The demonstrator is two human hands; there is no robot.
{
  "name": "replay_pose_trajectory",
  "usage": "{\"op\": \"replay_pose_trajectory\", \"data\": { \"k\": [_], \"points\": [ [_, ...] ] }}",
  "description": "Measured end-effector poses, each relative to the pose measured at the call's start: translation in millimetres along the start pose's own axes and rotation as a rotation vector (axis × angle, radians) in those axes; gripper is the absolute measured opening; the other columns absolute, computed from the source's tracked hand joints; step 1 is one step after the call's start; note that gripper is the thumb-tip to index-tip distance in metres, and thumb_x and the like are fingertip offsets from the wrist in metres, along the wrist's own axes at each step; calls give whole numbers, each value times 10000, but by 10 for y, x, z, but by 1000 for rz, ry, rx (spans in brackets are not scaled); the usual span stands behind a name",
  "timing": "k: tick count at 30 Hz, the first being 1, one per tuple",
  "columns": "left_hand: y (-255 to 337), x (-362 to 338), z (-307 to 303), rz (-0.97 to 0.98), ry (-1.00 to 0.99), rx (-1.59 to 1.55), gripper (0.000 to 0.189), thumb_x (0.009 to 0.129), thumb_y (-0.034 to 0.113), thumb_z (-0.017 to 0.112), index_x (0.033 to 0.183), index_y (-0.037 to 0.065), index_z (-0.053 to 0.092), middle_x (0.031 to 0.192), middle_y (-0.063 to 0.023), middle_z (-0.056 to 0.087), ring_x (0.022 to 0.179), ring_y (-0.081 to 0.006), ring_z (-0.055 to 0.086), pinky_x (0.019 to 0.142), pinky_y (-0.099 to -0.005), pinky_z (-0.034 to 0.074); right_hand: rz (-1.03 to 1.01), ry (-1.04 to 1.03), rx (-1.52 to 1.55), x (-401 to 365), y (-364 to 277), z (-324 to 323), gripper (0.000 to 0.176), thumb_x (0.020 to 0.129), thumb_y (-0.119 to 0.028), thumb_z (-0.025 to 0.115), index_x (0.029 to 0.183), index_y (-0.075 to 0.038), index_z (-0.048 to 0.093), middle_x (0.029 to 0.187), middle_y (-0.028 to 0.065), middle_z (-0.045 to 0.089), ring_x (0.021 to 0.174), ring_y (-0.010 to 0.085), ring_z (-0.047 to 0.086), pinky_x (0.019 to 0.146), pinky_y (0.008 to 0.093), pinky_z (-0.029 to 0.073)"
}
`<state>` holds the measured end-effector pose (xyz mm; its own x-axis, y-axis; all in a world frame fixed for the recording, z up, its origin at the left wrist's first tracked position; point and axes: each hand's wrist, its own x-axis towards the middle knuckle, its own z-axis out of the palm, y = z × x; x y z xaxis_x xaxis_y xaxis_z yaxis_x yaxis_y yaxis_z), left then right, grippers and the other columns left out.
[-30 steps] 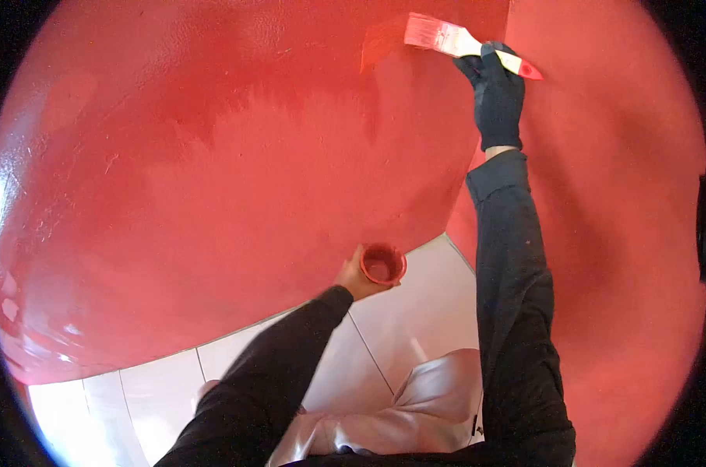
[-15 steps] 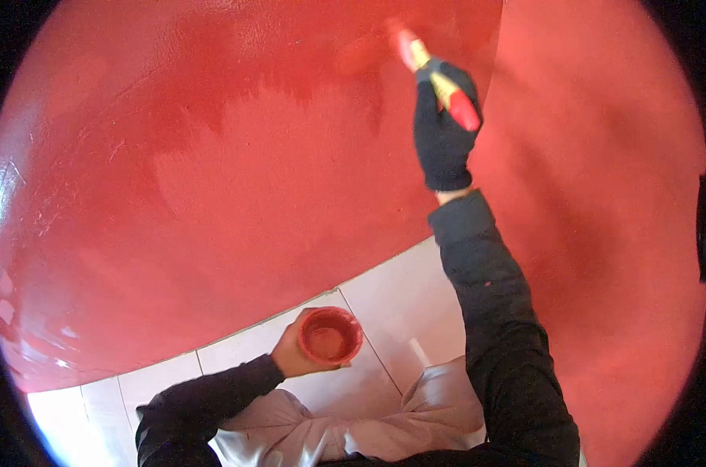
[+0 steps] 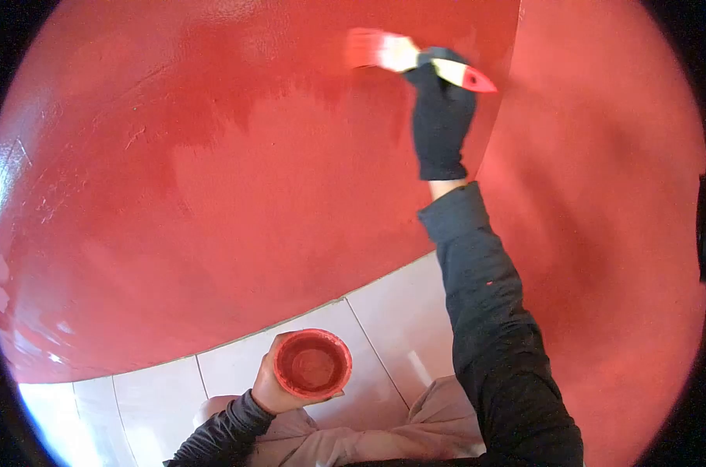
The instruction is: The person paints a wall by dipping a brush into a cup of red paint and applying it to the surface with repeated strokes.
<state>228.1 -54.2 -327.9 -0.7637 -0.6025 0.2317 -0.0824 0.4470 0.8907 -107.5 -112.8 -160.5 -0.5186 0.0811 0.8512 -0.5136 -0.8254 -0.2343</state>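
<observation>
My right hand (image 3: pixel 445 117), in a black glove, is closed around the handle of a paintbrush (image 3: pixel 462 75) near the top of the view. The brush's handle is yellow with a red end, and its bristles, red and blurred, point left over the red wall (image 3: pixel 236 202). Darker, glossier red covers the wall's upper part, with a ragged streaky lower edge. Low in the view, my bare left hand (image 3: pixel 269 385) grips a red paint cup (image 3: pixel 314 364) from its left side. The cup's mouth faces up, showing red paint inside.
Another red wall surface (image 3: pixel 602 194) meets the first at a corner on the right. Pale floor tiles (image 3: pixel 399 319) run along the wall's bottom edge. My bent legs (image 3: pixel 368 440) in light trousers are below the cup.
The brush has swung from pointing up-left to nearly level, its bristles moving left and slightly down. The cup has shifted slightly left and down in view.
</observation>
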Motion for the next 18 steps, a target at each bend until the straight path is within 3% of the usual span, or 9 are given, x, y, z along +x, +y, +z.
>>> {"op": "replay_pose_trajectory", "data": {
  "k": [1,3,6,8,11,13,18],
  "points": [
    [5,-9,-3,-7,-18,1,899,469,231,906,1185,54,392,1139,-93,534,1062,-197,526,916,-354,423,-14,97,-10,36,35,-61,39,863,-63,561,868,-25,560,809,30,582,754,106,551,674,265,455],
    [-19,-13,11,9,-13,-24,898,467,226,907,1182,54,392,1141,-94,533,1065,-198,525,915,-356,425,-256,145,-172,-8,12,-25,41,857,-42,548,890,-30,569,839,51,599,769,138,570,696,279,462],
    [-20,-9,18,10,-29,-52,898,464,217,909,1179,53,391,1142,-95,533,1068,-198,526,913,-359,427,-326,-390,-284,-300,-72,59,131,799,0,562,909,-63,594,918,103,605,884,265,589,792,332,459],
    [-17,-18,19,7,-38,-57,899,463,213,910,1179,53,391,1142,-95,533,1068,-197,526,912,-359,428,-416,-611,-235,-587,-138,109,154,779,7,563,911,-64,600,925,110,600,918,280,583,825,350,451],
    [-39,-12,15,15,-24,-81,896,462,211,911,1174,54,392,1140,-96,534,1065,-198,530,909,-359,430,-333,-697,-110,-655,-242,71,145,792,-7,590,928,-53,606,898,102,609,875,251,599,797,336,467],
    [-49,-19,12,3,-37,-87,896,455,211,913,1168,55,393,1141,-97,533,1060,-197,532,908,-358,432,-116,-411,-12,-484,-35,49,105,812,-12,601,913,-39,601,878,75,619,844,191,600,766,308,472],
    [-42,-32,-4,-13,-36,-92,899,451,221,915,1164,56,394,1136,-96,535,1057,-195,533,905,-355,433,-173,-157,-175,336,42,-128,81,826,-16,600,906,-25,595,878,56,620,827,146,589,754,292,471]
  ]
}}
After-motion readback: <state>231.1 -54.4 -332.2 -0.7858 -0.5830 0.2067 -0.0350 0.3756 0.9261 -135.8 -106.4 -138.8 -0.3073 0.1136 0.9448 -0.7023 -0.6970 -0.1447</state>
